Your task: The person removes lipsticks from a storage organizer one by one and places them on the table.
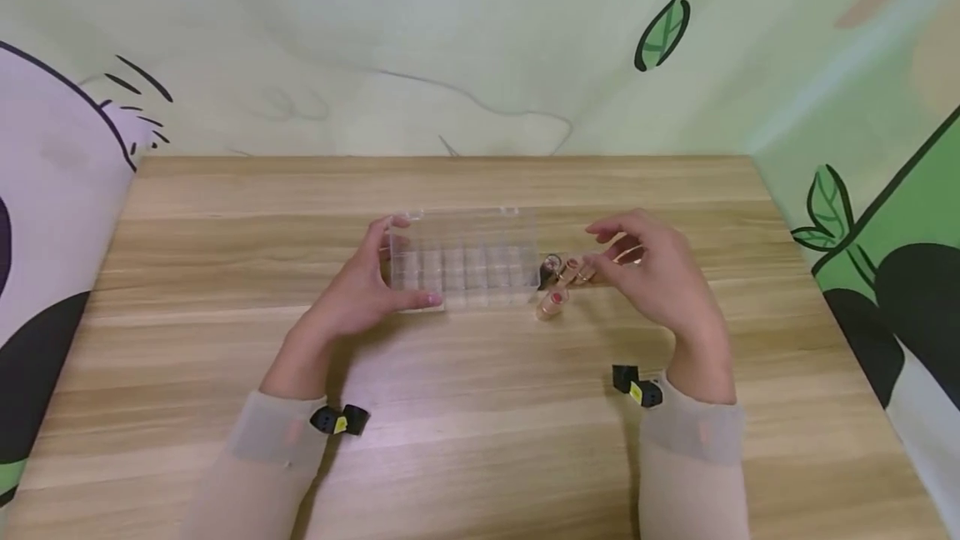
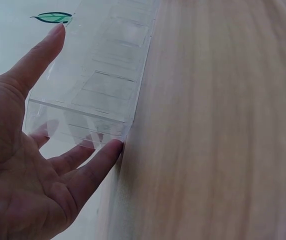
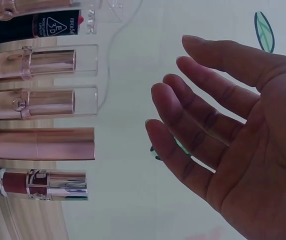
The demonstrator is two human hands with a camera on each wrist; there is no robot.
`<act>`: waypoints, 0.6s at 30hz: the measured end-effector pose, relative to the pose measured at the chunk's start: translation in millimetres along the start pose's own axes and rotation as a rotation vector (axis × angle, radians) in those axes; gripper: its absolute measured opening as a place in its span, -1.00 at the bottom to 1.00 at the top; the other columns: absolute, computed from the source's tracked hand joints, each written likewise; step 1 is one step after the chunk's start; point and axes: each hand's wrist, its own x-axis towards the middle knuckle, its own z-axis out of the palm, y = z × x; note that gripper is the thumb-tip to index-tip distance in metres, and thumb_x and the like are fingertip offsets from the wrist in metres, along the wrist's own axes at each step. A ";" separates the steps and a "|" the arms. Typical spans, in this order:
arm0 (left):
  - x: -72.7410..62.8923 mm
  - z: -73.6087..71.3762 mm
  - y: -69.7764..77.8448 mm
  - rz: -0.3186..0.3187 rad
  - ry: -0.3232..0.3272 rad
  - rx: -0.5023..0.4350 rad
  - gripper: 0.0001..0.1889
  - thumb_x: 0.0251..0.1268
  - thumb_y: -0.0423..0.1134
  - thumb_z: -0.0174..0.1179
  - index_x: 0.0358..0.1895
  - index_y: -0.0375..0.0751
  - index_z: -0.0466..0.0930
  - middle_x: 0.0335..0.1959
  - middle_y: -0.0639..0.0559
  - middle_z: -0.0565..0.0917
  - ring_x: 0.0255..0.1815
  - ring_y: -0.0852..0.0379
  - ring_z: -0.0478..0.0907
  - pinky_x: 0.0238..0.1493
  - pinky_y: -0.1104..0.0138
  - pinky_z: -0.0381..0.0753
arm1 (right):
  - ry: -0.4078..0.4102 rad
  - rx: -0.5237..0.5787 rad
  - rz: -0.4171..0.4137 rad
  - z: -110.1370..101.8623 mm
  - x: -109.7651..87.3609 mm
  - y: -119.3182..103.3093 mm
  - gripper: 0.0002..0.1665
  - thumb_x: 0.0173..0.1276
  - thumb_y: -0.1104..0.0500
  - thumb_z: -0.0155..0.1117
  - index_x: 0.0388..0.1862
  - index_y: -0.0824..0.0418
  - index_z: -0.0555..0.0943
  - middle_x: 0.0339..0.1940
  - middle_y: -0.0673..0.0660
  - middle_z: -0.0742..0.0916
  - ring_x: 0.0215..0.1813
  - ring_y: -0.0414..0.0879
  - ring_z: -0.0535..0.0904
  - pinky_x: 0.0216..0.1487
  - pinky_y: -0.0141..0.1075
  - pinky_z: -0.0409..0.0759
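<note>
A clear plastic box (image 1: 468, 269) divided into several compartments lies on the table. My left hand (image 1: 356, 290) grips its left end, thumb along the front side and fingers at the back; the left wrist view shows fingertips against the end wall. Just right of the box stand several lipsticks, one (image 1: 551, 304) forward of the others. In the right wrist view are a black lipstick (image 3: 20, 27), two gold lipsticks with clear caps, a plain rose-gold tube (image 3: 43, 144) and a silver-and-dark-red tube (image 3: 58, 185). Beside them hovers my right hand (image 1: 660, 269), fingers loosely bent, holding nothing.
The wooden table (image 1: 480, 440) meets a pale painted wall (image 1: 480, 48) behind the box. Painted side walls rise at left and right. A small black device with a yellow mark is worn at each wrist.
</note>
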 end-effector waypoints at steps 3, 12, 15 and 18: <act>-1.3 2.1 0.9 -0.005 -0.007 0.000 0.18 -0.10 0.16 0.66 0.54 0.23 0.00 0.50 -0.13 0.34 0.57 -0.26 0.25 0.51 -0.22 0.26 | 0.017 -0.011 -0.006 -1.3 -4.0 -0.5 -0.66 0.37 0.30 0.44 0.11 0.24 0.69 -0.05 0.15 0.72 -0.14 -0.06 0.66 -0.07 -0.39 0.64; -1.9 2.5 7.0 -0.040 -0.003 0.008 0.27 -0.11 0.18 0.66 0.60 0.35 -0.12 0.61 -0.17 0.23 0.61 -0.26 0.20 0.50 -0.23 0.27 | 0.100 0.012 -0.062 -6.9 -1.8 -4.8 -0.63 0.42 0.26 0.41 0.18 0.21 0.66 0.06 0.18 0.71 -0.01 0.02 0.70 -0.04 -0.39 0.62; -0.4 0.0 8.5 -0.043 -0.010 0.007 0.35 -0.11 0.18 0.66 0.65 0.36 -0.23 0.66 -0.20 0.11 0.63 -0.31 0.15 0.51 -0.24 0.27 | 0.123 0.043 -0.052 -4.7 2.2 -3.4 -0.62 0.44 0.22 0.40 0.21 0.20 0.65 0.09 0.18 0.70 0.05 0.03 0.68 -0.02 -0.32 0.63; 1.7 -4.8 10.2 -0.020 -0.019 0.018 0.39 -0.08 0.16 0.65 0.67 0.29 -0.30 0.67 -0.23 0.06 0.64 -0.33 0.14 0.52 -0.24 0.25 | 0.130 0.069 -0.033 -2.1 7.2 -0.1 -0.58 0.44 0.20 0.40 0.24 0.20 0.64 0.12 0.21 0.68 0.09 0.04 0.64 0.01 -0.24 0.63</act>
